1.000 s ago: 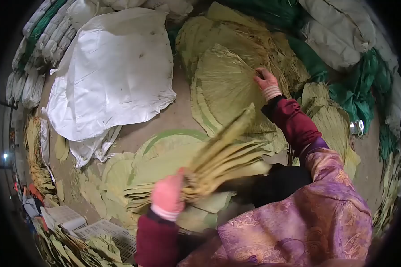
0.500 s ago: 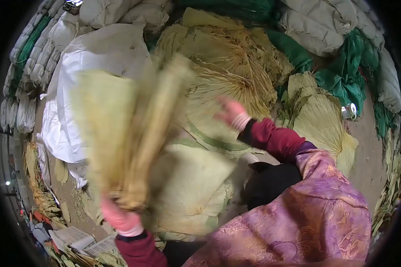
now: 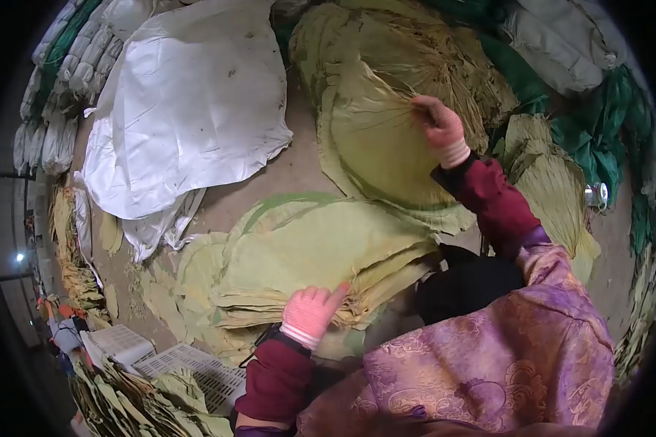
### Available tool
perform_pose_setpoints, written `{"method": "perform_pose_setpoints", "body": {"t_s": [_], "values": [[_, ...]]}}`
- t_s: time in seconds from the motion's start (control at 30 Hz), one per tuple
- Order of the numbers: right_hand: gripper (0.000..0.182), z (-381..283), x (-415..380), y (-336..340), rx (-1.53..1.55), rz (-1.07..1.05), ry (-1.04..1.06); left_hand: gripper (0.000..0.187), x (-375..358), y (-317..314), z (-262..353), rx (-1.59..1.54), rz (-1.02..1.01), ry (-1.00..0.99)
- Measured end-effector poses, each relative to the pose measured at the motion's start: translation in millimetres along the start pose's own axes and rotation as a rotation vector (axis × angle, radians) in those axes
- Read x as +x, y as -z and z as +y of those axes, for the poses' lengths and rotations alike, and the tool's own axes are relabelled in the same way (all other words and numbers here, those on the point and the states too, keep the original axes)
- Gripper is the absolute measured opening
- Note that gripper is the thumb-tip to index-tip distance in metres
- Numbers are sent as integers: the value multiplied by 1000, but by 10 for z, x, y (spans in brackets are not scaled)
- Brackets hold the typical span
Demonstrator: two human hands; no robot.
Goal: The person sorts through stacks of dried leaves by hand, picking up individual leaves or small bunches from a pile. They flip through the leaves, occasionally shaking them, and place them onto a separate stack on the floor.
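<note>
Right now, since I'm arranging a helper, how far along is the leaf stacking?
Seemingly done: the near pile of pale-green leaves lies flat by the pink-gloved left hand. In hand: the pink-gloved right hand pinches the stem end of a broad yellow-green leaf. Apparently left: the brown-streaked leaves behind it, perhaps also the creased green stack at right. The number remaining can't be told.

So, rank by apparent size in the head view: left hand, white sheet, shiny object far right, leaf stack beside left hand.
1. White sheet
2. Leaf stack
3. Left hand
4. Shiny object
</note>
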State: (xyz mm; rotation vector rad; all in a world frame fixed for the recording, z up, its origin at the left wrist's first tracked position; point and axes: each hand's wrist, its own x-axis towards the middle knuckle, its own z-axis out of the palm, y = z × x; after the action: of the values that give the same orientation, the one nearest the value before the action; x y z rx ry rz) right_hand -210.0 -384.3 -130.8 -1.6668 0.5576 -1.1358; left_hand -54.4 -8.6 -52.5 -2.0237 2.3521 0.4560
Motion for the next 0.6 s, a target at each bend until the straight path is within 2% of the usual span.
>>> {"method": "perform_pose_setpoints", "body": {"t_s": [0.07,0.1,0.13,0.17,0.23,0.27,0.3,0.33,0.37,0.4,0.43,0.47,0.5,0.53,0.57,0.6], "values": [[33,-384,-174,-304,577,-302,-146,52,57,121,34,20,-53,-4],[33,-757,-227,-417,-136,-486,215,54,90,170,33,47,81,-28],[32,-994,-323,-674,-551,-845,-89,56,131,211,24,73,218,-53],[27,-921,-616,-777,-367,-799,202,56,171,232,6,70,235,-70],[26,-896,-937,-924,-25,-1080,-137,59,246,257,-1,182,320,-67],[26,-899,-982,-928,-39,-1072,-145,56,333,349,16,158,298,-24],[26,-905,-1008,-931,184,-1120,-342,56,343,342,17,153,301,-37],[28,-891,-1000,-916,412,-1152,-532,54,328,333,5,126,154,-10],[31,-821,-922,-848,347,-1102,-526,53,321,327,-9,101,8,16],[34,-697,-818,-746,284,-1049,-522,53,326,322,-9,114,11,6],[37,-435,-756,-657,429,-702,-499,53,325,323,-21,113,17,-6],[45,387,-716,-424,268,-435,-718,52,308,328,-39,62,44,-7],[52,312,-462,-53,-469,-273,-421,52,284,322,-50,10,68,-4],[52,297,-290,202,-707,-112,-500,52,263,286,-54,5,46,15],[50,690,-281,494,-800,-11,-294,52,248,246,-53,3,45,16],[47,634,-213,579,-939,-74,-351,52,234,201,-55,8,36,11]]}}
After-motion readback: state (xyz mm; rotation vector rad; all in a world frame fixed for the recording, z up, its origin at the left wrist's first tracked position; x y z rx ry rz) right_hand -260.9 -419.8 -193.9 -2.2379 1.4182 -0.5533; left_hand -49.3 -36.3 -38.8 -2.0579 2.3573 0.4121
